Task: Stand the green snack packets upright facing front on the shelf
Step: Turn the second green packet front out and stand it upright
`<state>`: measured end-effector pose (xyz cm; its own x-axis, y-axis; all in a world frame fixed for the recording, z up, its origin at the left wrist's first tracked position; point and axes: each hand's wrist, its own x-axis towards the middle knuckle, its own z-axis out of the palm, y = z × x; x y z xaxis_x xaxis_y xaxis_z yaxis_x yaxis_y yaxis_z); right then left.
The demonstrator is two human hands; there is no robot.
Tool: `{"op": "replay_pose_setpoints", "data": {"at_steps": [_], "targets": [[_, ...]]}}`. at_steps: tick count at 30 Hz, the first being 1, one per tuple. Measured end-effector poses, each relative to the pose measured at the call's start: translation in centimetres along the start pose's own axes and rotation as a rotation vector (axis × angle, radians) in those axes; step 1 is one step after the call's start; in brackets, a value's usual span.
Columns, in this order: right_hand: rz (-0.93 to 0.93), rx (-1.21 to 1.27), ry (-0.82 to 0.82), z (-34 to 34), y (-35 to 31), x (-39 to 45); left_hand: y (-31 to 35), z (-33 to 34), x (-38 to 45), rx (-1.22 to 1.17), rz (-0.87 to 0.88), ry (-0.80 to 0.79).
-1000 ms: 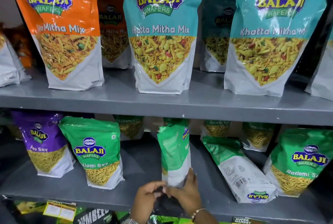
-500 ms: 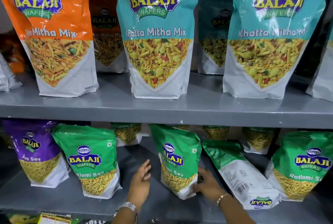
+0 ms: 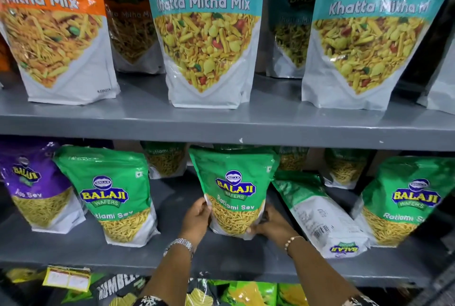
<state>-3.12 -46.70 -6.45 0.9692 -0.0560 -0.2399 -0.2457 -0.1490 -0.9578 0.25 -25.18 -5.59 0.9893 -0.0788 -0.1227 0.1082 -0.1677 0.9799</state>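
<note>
A green Ratlami Sev packet (image 3: pixel 234 190) stands upright on the lower grey shelf (image 3: pixel 221 261), front label facing me. My left hand (image 3: pixel 197 217) grips its lower left edge and my right hand (image 3: pixel 270 222) holds its lower right corner. To its right another green packet (image 3: pixel 317 214) leans backwards with its white barcode side showing and its logo upside down. Two more green packets face front, one at the left (image 3: pixel 115 194) and one at the far right (image 3: pixel 403 199). Several green packets stand in shadow behind them.
A purple Aloo Sev packet (image 3: pixel 34 182) stands at the lower shelf's left end. The upper shelf (image 3: pixel 221 128) carries large orange (image 3: pixel 54 34) and teal Khatta Mitha Mix bags (image 3: pixel 206 34). Below the lower shelf, dark and green packets (image 3: pixel 246 293) show.
The middle green packet has turned to face fully front and stands straighter. My left hand moved from open beside it onto its left edge. The view shifted closer and lower.
</note>
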Motion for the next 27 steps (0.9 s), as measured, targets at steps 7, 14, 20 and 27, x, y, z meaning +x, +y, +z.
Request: {"op": "replay_pose_setpoints", "data": {"at_steps": [7, 14, 20, 27], "targets": [[-0.018, -0.002, -0.033, 1.3, 0.3, -3.5, -0.6, -1.0, -1.7, 0.159, 0.031, 0.165], [-0.015, -0.067, 0.041, 2.5, 1.2, -5.1, -1.2, -1.0, -3.5, 0.262, 0.076, 0.234], [-0.007, -0.101, 0.043, 3.1, 1.8, -4.3, -0.5, -1.4, -3.1, 0.374, 0.062, 0.247], [-0.03, -0.205, 0.028, 3.6, 1.6, -4.1, -0.9, -1.6, -2.2, 0.295, 0.056, 0.208]]}}
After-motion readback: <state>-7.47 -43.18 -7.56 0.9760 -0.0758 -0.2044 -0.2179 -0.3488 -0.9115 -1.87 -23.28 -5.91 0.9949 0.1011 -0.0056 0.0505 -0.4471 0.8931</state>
